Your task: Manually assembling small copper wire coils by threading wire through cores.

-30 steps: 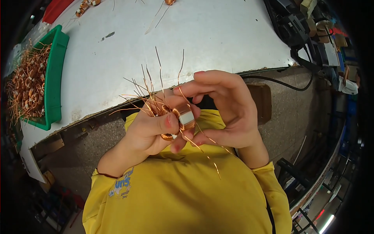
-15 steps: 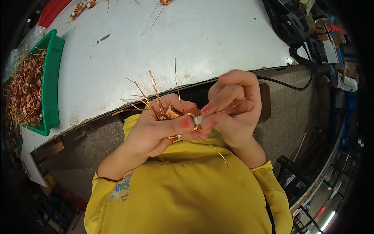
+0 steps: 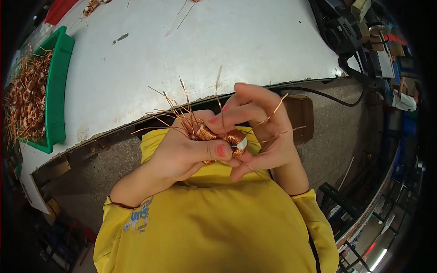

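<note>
My left hand (image 3: 180,150) is closed around several copper-wound ring coils, its thumb pressed on the front one. That front coil (image 3: 236,140) has a white patch on its right side. Another coil (image 3: 205,132) sits behind the thumb, and a bundle of bare copper leads (image 3: 175,107) fans out up and left from the fist. My right hand (image 3: 268,132) is beside the front coil with its fingers bent and apart. Its index fingertip is by the coil's upper edge, its thumb below right. Thin copper leads (image 3: 276,107) run across this hand's fingers.
A green bin (image 3: 57,109) heaped with copper coils (image 3: 29,100) stands on the white table (image 3: 182,59) at the left. More coils (image 3: 93,7) lie at the far edge. A black device (image 3: 337,27) with a cable (image 3: 318,93) is at the far right. Someone in a white top (image 3: 404,100) is farther right.
The right thumb and index finger have come off the front coil's white patch and spread apart. The front coil has turned, its hole now facing more upward. The left hand keeps its hold.
</note>
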The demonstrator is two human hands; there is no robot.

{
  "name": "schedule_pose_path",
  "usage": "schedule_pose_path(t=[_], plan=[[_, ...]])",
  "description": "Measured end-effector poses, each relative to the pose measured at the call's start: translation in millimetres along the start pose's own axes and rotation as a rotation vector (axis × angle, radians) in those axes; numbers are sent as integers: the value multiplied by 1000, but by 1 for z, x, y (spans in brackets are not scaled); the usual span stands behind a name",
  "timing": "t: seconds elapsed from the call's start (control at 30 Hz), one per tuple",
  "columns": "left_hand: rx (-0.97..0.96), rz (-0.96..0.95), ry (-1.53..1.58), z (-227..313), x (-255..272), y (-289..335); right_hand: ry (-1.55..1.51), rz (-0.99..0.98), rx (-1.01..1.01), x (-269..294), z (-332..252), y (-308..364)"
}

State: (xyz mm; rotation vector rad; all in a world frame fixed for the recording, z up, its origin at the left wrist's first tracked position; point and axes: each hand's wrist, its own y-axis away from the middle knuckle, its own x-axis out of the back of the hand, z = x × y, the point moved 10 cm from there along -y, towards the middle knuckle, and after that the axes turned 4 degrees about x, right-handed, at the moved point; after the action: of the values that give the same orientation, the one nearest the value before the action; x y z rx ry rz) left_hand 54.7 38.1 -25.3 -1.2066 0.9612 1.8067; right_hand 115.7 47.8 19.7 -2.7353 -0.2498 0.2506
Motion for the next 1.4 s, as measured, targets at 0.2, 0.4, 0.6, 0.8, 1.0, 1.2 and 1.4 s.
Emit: schedule_pose_path(t=[0.2, 0.4, 0.6, 0.8, 1.0, 1.2, 1.4], plan=[[-58, 56, -46, -1, 14, 3, -267, 67, 127, 10, 2, -4], [-93, 268, -114, 1, 16, 4, -212, 84, 165, 19, 0, 5], [-201, 217, -304, 11, 8, 6, -113, -22, 34, 2, 10, 0], [-254, 204, -737, 15, -6, 5, 17, -124, -76, -8, 9, -2], [-97, 312, -628, -7, -13, -2, 217, -158, -28, 10, -16, 3], [-148, 283, -449, -25, -14, -5, 228, -39, -15, 32, -29, 20], [-149, 207, -226, -18, 13, 15, 284, 409, 238, 167, -96, 44]])
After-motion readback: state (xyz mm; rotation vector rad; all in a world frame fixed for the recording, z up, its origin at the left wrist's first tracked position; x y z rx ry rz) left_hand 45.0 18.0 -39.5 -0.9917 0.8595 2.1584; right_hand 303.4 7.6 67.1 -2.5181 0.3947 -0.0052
